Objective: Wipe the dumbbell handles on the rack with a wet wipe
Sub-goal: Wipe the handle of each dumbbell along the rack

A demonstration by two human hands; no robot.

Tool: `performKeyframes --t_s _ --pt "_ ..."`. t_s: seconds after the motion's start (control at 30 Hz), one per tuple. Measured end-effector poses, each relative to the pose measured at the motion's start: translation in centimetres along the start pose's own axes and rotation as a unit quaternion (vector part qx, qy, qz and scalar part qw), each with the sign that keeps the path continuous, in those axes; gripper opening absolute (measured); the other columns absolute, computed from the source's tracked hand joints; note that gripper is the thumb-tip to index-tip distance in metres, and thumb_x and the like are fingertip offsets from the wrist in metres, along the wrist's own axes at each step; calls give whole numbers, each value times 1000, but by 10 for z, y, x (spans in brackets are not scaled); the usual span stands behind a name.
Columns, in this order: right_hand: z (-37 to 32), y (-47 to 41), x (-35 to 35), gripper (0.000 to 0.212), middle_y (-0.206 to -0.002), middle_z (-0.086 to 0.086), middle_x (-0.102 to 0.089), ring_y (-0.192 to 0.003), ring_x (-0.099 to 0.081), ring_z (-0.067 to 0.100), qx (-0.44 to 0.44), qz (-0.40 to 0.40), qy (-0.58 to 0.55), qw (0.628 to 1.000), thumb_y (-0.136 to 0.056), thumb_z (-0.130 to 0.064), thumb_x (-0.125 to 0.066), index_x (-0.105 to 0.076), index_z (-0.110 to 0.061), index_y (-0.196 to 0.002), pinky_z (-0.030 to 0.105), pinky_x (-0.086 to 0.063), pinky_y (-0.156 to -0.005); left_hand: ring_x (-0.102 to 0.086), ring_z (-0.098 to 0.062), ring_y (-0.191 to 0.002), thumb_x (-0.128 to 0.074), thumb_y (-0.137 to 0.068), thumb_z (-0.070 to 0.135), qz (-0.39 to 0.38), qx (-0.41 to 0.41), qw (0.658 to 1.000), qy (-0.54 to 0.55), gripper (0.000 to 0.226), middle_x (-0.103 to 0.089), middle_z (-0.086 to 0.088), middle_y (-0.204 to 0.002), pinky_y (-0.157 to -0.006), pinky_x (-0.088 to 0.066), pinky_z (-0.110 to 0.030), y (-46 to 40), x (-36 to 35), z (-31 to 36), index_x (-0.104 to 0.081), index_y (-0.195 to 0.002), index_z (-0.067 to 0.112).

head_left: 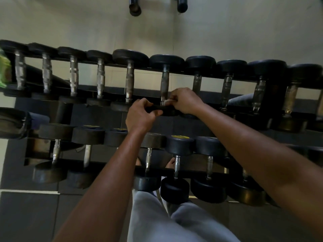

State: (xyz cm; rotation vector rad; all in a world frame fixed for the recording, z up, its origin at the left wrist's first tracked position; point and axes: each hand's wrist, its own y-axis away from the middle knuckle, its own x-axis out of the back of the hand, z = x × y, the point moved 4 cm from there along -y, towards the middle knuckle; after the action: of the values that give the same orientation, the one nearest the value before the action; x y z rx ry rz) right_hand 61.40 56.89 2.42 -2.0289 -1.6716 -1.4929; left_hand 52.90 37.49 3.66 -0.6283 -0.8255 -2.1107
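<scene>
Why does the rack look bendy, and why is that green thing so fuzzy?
Head view: the wide-angle lens bows the dumbbell rack; the green thing at the left edge is smeared by blur; the wet wipe in the right hand shows only as a pale patch.

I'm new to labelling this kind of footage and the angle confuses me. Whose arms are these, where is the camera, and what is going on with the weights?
There is no machine here: the arms belong to a person wearing a wide-angle camera on the head, looking down, so you also see their grey trousers. In front stands a two-tier rack of dumbbells with black ends and metal handles. The left hand grips the near end of one upper-tier dumbbell. The right hand pinches a small white wet wipe against the lower part of that dumbbell's handle. A green item shows at the left edge, too blurred to name.
</scene>
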Motion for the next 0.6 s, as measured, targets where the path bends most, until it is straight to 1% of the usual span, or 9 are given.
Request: performKeyframes --t_s 0.03,0.1,0.17,0.23,0.3,0.4,0.47,0.53,0.6 --pt "6 1 -3 14 -94 -8 -66 -85 -65 10 -29 -8 -51 998 -98 -38 -76 -69 -33 -87 25 -47 -65 -67 -9 -98 -91 -79 47 0 0 1000 1 36 -68 13 -110 -79 -58 -35 1 0 0 -71 -104 29" --pt "10 -2 -6 15 -93 -6 -67 -86 -66 9 -52 -8 -97 994 -96 -38 -78 -71 -30 -86 25 -49 -66 -66 -9 -100 -91 -81 44 -3 -3 1000 1 36 -67 12 -112 -78 -56 -33 1 -1 1 -70 -106 29" --pt "7 -8 -10 9 -95 -5 -69 -90 -68 11 -64 -9 -91 994 -98 -31 -78 -74 -26 -91 29 -56 -73 -66 -9 -100 -91 -82 44 -5 -4 1000 -1 36 -68 11 -113 -78 -55 -32 1 -1 2 -69 -106 30" --pt "8 -16 -13 3 -100 -1 -70 -97 -69 16 -82 -14 -70 994 -100 -24 -75 -75 -22 -102 34 -60 -84 -65 -8 -100 -91 -82 44 -11 -6 1000 -3 35 -68 12 -113 -79 -55 -32 -1 0 2 -68 -104 32" --pt "9 -21 -13 8 -104 1 -70 -100 -69 17 -96 -24 -72 992 -102 -21 -72 -75 -19 -109 34 -59 -89 -65 -8 -100 -91 -82 43 -19 -7 1000 -8 34 -67 12 -113 -80 -55 -32 -2 1 2 -65 -103 34" --pt "10 -18 -8 11 -105 1 -70 -101 -68 14 -101 -48 -139 984 -103 -19 -69 -74 -17 -113 30 -56 -86 -65 -8 -100 -91 -82 43 -18 -14 1000 -16 34 -67 12 -111 -80 -55 -32 -2 2 3 -64 -102 35" --pt "9 -11 -7 13 -104 1 -71 -100 -67 12 -92 -55 -192 976 -102 -24 -71 -75 -16 -111 29 -55 -85 -65 -9 -99 -91 -82 43 -16 -16 1000 -19 33 -67 11 -111 -77 -53 -29 -2 2 4 -66 -103 33" --pt "11 -5 -7 13 -102 -1 -73 -97 -68 10 -82 -41 -225 970 -98 -30 -77 -77 -18 -105 28 -54 -81 -65 -9 -99 -91 -82 43 -13 -11 1000 -18 33 -67 11 -111 -75 -51 -28 -2 2 4 -68 -104 31" --pt "10 -3 -9 11 -100 -6 -74 -97 -68 8 -66 1 -222 973 -93 -34 -82 -78 -25 -98 28 -54 -82 -65 -9 -98 -91 -82 43 -12 -11 1000 -19 34 -68 11 -111 -76 -52 -30 -2 2 3 -69 -104 31"
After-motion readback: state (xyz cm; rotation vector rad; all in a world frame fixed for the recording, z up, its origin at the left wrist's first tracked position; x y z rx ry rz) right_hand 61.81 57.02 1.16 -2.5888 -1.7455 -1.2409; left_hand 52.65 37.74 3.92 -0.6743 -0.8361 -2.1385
